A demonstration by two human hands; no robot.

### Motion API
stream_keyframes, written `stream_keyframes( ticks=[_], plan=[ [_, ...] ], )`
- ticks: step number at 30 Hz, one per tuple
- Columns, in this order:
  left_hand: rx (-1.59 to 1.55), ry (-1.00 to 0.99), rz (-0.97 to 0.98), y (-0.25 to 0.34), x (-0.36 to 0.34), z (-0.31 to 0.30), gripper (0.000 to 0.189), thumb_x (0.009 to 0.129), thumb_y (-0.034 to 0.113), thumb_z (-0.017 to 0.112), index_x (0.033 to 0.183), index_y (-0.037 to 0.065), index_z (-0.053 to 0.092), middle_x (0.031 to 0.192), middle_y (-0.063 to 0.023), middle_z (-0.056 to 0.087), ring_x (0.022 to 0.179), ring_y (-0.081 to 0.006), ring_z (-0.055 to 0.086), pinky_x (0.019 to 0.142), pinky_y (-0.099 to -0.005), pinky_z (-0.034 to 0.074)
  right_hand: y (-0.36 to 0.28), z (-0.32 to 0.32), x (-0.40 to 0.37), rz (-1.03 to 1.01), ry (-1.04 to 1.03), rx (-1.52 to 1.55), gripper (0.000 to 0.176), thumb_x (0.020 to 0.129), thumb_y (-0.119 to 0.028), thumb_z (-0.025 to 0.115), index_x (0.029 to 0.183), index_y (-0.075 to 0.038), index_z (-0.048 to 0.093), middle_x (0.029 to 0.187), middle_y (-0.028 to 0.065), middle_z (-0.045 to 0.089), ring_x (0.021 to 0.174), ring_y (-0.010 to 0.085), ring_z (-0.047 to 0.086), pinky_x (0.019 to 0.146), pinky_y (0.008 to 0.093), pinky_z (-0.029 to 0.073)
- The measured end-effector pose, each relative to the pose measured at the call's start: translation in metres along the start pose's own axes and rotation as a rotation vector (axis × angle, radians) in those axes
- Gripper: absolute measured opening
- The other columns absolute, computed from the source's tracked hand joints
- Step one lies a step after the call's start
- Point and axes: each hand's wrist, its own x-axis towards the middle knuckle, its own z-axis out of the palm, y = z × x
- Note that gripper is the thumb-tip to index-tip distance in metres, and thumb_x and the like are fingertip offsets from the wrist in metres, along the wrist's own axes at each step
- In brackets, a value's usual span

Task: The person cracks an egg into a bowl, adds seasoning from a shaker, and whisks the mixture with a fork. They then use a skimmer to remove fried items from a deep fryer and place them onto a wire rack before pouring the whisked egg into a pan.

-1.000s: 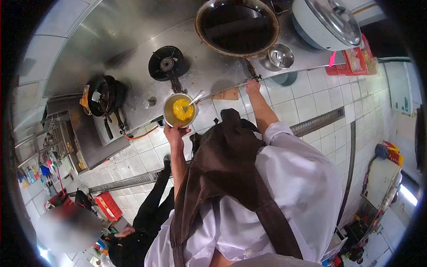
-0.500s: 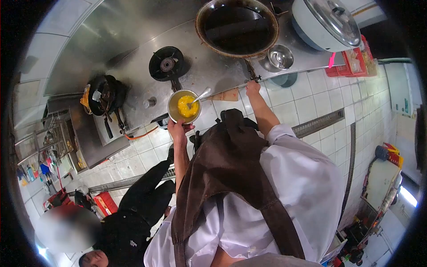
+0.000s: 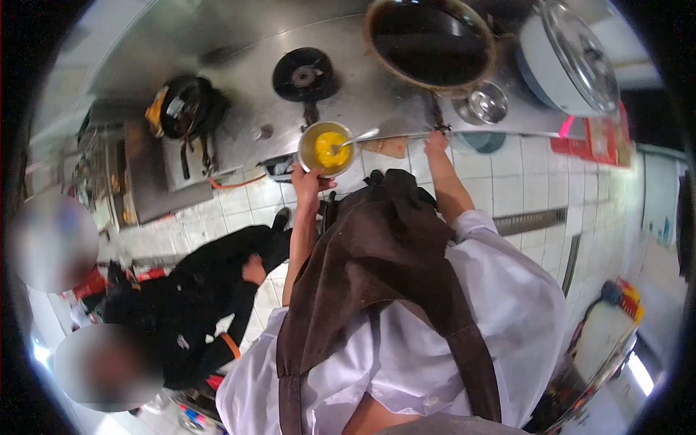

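My left hand (image 3: 307, 181) grips a metal bowl (image 3: 307, 154) from its near side, thumb at the rim. Yellow beaten egg (image 3: 328, 154) lies in the bowl. A metal utensil (image 3: 362, 136) leans in the egg, its handle over the right rim; its head is partly covered. At the counter's front edge, my right hand (image 3: 436, 143) has its fingers closed around the burner's gas valve (image 3: 438, 129). Beyond that valve sits a large wok (image 3: 374, 43) of dark liquid. A bare gas burner (image 3: 303, 75) stands on the counter beyond the bowl.
Pans (image 3: 185, 109) sit at the left, near a small metal cup (image 3: 262, 132). Right of the wok are a steel bowl (image 3: 487, 103), a large lidded pot (image 3: 551, 65) and a red crate (image 3: 573, 146). A co-worker in black (image 3: 196, 290) is close on my left.
The view has shifted, so the counter appears farther right. The co-worker in black has moved, and one of their hands now shows. My hands keep their holds on the bowl and valve.
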Motion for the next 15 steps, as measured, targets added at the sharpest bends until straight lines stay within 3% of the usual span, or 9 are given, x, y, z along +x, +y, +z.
stream_keyframes(
  ticks=[1, 2, 3, 4, 5, 7, 10, 12, 15],
  plan=[
    [-0.002, -0.026, -0.008, 0.000, 0.000, -0.001, 0.029, 0.077, -0.001, 0.047, 0.106, -0.005, 0.043, 0.080, -0.0171, 0.060, 0.049, -0.0228, 0.060, 0.046, -0.0355, 0.057, -0.010, -0.055, -0.044, 0.034, -0.022, -0.144, 0.039, 0.086, -0.033, 0.041, 0.119, -0.014, 0.050, 0.120, 0.0027, 0.050, 0.118, 0.0166, 0.040, 0.087, 0.0397, 0.042],
    [-0.023, -0.010, 0.002, 0.004, -0.004, 0.002, 0.030, 0.077, -0.001, 0.048, 0.106, -0.005, 0.043, 0.080, -0.0171, 0.060, 0.050, -0.0235, 0.060, 0.046, -0.0353, 0.057, -0.005, 0.001, 0.003, 0.035, 0.067, -0.183, 0.045, 0.082, -0.040, 0.056, 0.118, -0.014, 0.053, 0.120, 0.0034, 0.053, 0.113, 0.0180, 0.049, 0.087, 0.0313, 0.044],
    [-0.043, 0.006, 0.010, 0.008, -0.009, 0.006, 0.030, 0.077, 0.000, 0.048, 0.107, -0.006, 0.043, 0.079, -0.0171, 0.060, 0.051, -0.0241, 0.061, 0.046, -0.0350, 0.057, 0.000, -0.025, -0.023, -0.100, 0.119, -0.335, 0.049, 0.082, -0.042, 0.057, 0.120, -0.013, 0.051, 0.123, 0.0028, 0.051, 0.115, 0.0180, 0.048, 0.090, 0.0304, 0.043],
    [-0.009, 0.002, 0.001, 0.006, -0.007, 0.005, 0.031, 0.078, 0.000, 0.048, 0.107, -0.006, 0.043, 0.080, -0.0177, 0.061, 0.052, -0.0252, 0.062, 0.046, -0.0339, 0.056, 0.004, 0.030, 0.013, -0.107, 0.209, -0.606, 0.052, 0.081, -0.043, 0.058, 0.123, -0.014, 0.049, 0.126, 0.0020, 0.050, 0.117, 0.0180, 0.047, 0.093, 0.0310, 0.042],
    [-0.006, -0.013, 0.013, 0.008, -0.009, 0.006, 0.034, 0.078, -0.001, 0.048, 0.111, -0.007, 0.041, 0.078, -0.0182, 0.061, 0.053, -0.0249, 0.062, 0.045, -0.0330, 0.056, -0.010, -0.021, -0.017, -0.027, 0.035, -0.226, 0.047, 0.083, -0.038, 0.056, 0.123, -0.015, 0.049, 0.126, 0.0027, 0.050, 0.117, 0.0183, 0.048, 0.095, 0.0336, 0.040],
    [-0.052, 0.028, -0.026, 0.009, -0.012, 0.007, 0.037, 0.078, -0.002, 0.047, 0.114, -0.007, 0.042, 0.076, -0.0182, 0.061, 0.051, -0.0235, 0.062, 0.044, -0.0325, 0.056, -0.005, -0.010, -0.006, -0.135, 0.015, -0.078, 0.044, 0.084, -0.030, 0.057, 0.125, -0.015, 0.048, 0.118, 0.0044, 0.053, 0.104, 0.0186, 0.055, 0.085, 0.0353, 0.045],
    [-0.100, 0.017, 0.005, 0.004, -0.011, 0.004, 0.038, 0.078, -0.003, 0.046, 0.116, -0.006, 0.043, 0.073, -0.0173, 0.061, 0.048, -0.0223, 0.061, 0.043, -0.0320, 0.055, -0.061, -0.139, -0.136, -0.141, -0.280, 1.708, 0.044, 0.084, -0.019, 0.057, 0.127, -0.014, 0.046, 0.106, 0.0053, 0.055, 0.084, 0.0146, 0.057, 0.070, 0.0310, 0.045],
    [-0.110, 0.042, 0.018, 0.007, -0.018, 0.005, 0.036, 0.078, -0.004, 0.045, 0.114, -0.005, 0.045, 0.072, -0.0165, 0.061, 0.048, -0.0216, 0.061, 0.042, -0.0308, 0.055, -0.087, -0.194, -0.193, -0.562, -0.428, 1.772, 0.044, 0.082, -0.012, 0.059, 0.125, -0.012, 0.047, 0.099, 0.0030, 0.056, 0.079, 0.0101, 0.054, 0.062, 0.0236, 0.040],
    [-0.082, 0.068, 0.034, 0.010, -0.021, 0.003, 0.038, 0.078, -0.006, 0.043, 0.115, -0.004, 0.046, 0.073, -0.0158, 0.061, 0.048, -0.0204, 0.061, 0.041, -0.0293, 0.054, -0.119, -0.247, -0.237, -0.695, -0.559, 1.775, 0.036, 0.085, -0.013, 0.059, 0.121, -0.009, 0.052, 0.088, 0.0022, 0.056, 0.069, 0.0073, 0.051, 0.057, 0.0206, 0.039]
  ],
)
